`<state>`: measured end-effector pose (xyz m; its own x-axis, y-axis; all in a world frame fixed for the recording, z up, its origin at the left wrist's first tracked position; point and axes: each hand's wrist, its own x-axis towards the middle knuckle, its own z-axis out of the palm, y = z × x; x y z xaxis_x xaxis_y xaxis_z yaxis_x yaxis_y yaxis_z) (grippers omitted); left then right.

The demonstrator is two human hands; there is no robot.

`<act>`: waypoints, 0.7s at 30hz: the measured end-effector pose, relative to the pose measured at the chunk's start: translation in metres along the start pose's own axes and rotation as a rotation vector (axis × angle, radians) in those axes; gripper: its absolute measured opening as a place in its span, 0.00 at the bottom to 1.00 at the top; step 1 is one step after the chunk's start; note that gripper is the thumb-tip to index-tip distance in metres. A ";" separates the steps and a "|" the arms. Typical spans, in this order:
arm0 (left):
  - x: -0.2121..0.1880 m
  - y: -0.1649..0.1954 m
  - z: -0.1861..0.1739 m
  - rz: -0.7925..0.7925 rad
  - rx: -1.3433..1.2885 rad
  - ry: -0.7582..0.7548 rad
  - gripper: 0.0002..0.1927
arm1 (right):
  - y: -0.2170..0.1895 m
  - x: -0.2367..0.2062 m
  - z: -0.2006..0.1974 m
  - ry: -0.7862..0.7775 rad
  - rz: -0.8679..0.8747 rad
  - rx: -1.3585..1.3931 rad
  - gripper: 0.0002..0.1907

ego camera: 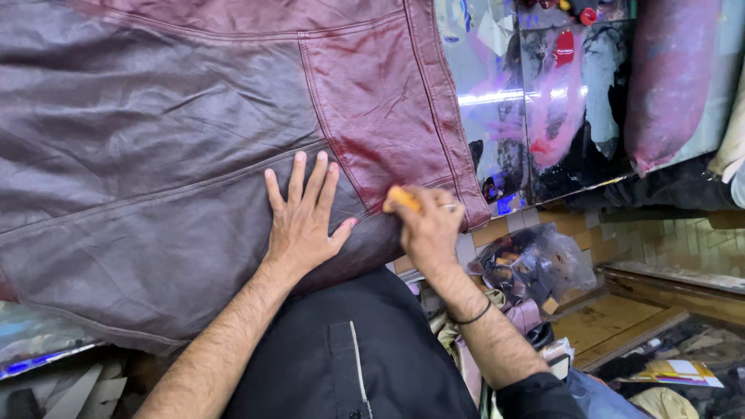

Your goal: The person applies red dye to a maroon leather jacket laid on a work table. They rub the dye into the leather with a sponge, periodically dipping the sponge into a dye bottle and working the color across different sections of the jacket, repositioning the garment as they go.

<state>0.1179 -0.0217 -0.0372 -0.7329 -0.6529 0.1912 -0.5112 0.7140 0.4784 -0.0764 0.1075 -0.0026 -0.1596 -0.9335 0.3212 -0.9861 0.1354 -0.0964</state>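
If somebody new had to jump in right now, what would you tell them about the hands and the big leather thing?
Left hand: flat, fingers spread, pressing down on the leather garment spread over the worktable.
Right hand: closed on a small orange sponge-like pad, held against the leather near its lower edge.
Done: the panel above the pad looks glossy dark red, as if freshly coloured.
Left: the wide area to the left looks duller and greyer brown, and so does the part under the left hand.
Nearby: a paint-stained shiny surface and a plastic bag lie to the right.
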 end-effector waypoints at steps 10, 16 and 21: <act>0.000 -0.002 -0.003 -0.022 -0.017 -0.007 0.56 | 0.011 0.012 0.015 0.103 0.052 0.082 0.16; 0.001 -0.003 -0.002 -0.011 -0.014 -0.014 0.56 | 0.017 0.028 0.026 0.056 -0.123 0.072 0.17; 0.000 -0.002 -0.003 -0.028 -0.005 -0.019 0.56 | 0.019 0.048 0.028 0.109 -0.093 0.134 0.14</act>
<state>0.1206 -0.0240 -0.0357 -0.7268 -0.6676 0.1615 -0.5293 0.6942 0.4877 -0.1011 0.0557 -0.0151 -0.0795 -0.8975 0.4338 -0.9829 -0.0018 -0.1839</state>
